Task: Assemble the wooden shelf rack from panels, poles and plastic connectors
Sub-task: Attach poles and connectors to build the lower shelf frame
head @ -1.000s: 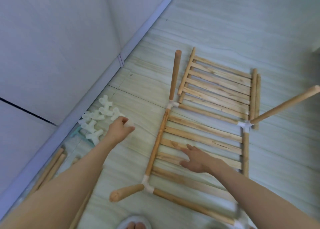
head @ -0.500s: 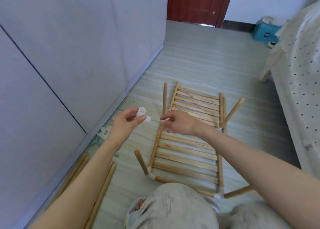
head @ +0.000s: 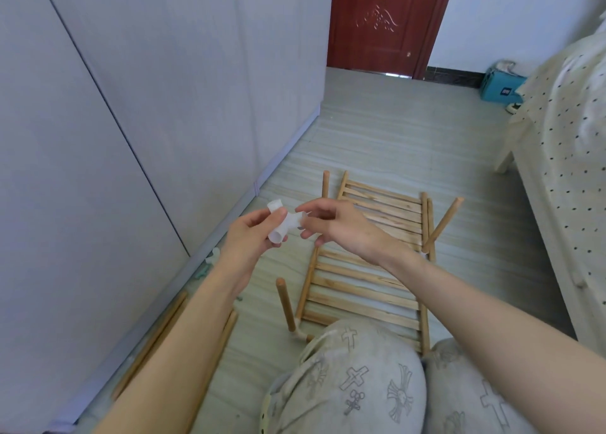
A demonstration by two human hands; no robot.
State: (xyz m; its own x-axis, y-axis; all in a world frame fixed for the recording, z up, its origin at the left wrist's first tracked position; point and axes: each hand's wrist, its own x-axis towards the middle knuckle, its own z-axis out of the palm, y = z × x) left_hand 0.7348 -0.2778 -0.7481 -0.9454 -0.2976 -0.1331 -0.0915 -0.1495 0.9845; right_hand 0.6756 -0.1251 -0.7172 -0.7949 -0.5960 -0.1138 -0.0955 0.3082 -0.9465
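Rack [head: 364, 269] parts lie on the floor [head: 410, 132] ahead of your knees [head: 354, 381]: two slatted panels joined end to end, with poles along their long sides. You can see three poles sticking up from the corner joints: one at the near left [head: 284, 304], one at the far left [head: 325, 184] and one leaning out at the right [head: 442, 225].

Your left hand [head: 249, 233] is raised above the floor and grips a white connector [head: 282, 220], thumb and fingers curled round its body; one open tube end faces you and another points up. Your right hand [head: 334, 225] reaches in from the right and pinches the connector's right-hand stub between thumb and forefinger, the other fingers loosely bent beneath it. Both hands hover above the far left part of the rack, not touching it.

Spare poles [head: 154, 338] lie on the floor along the grey wardrobe [head: 114, 122] at your left, partly hidden by your left forearm. A few more white connectors [head: 214, 253] show just behind your left wrist by the wardrobe's base, mostly hidden. A bed [head: 570, 158] with a dotted cover stands at the right, a red door [head: 383, 23] at the far end, and a blue box [head: 500, 86] beside the bed.
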